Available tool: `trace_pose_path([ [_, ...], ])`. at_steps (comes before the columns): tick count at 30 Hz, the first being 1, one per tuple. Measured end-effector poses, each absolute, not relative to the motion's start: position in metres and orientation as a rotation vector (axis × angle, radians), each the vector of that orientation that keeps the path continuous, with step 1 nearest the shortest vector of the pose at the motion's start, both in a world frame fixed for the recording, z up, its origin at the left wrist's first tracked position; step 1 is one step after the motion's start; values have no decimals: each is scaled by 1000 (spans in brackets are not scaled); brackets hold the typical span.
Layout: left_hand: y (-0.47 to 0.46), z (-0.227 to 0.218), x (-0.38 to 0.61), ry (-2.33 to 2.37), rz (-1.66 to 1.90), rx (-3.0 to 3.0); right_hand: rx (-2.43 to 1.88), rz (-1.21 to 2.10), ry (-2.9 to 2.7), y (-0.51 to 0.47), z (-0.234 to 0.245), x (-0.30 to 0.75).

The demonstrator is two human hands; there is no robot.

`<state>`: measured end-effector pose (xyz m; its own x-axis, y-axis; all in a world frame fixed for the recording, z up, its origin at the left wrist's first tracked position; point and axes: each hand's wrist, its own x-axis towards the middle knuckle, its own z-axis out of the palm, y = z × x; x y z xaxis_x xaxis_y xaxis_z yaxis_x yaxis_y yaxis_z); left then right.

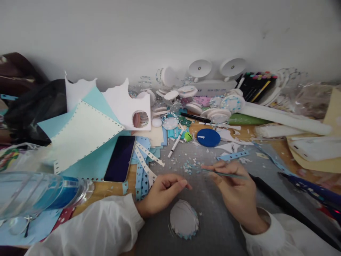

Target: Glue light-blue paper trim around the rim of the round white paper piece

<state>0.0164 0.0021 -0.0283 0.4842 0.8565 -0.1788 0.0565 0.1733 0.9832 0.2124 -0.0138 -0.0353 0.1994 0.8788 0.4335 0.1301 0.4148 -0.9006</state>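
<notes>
My right hand (236,192) pinches slim teal-grey tweezers (226,174), held nearly level. Their tip points left, at a scatter of tiny white and blue paper pieces (188,167) on the grey mat (213,227). Loosely curled, my left hand (163,193) rests on the mat with its thumb over the index finger, and nothing shows in it. Just below it lies a round white disc (183,218) edged with small blue and white pieces. Whether the tweezers grip a piece is too small to tell.
A phone (119,158), punched paper strips (144,174) and pale sheets (87,135) lie left. A water bottle (39,195) lies at the left edge. Beyond the mat's middle are a blue oval (208,137), a white pen (176,144) and stacked white discs (188,91). A black rod (287,206) runs along the right.
</notes>
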Motion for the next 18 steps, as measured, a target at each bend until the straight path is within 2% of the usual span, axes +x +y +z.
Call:
trace_pose_path([
  [5,2,-40,12,867,751,1211,-788,84,-1967,-26,-13,199],
  [9,4,-46,10,851,762,1083,-684,-271,-2201,-32,-11,191],
  [14,5,-44,9,819,770,1017,-720,-381,-2282,-32,-14,181],
  [18,6,-43,10,837,792,998,-850,-202,-2328,-43,-10,191],
])
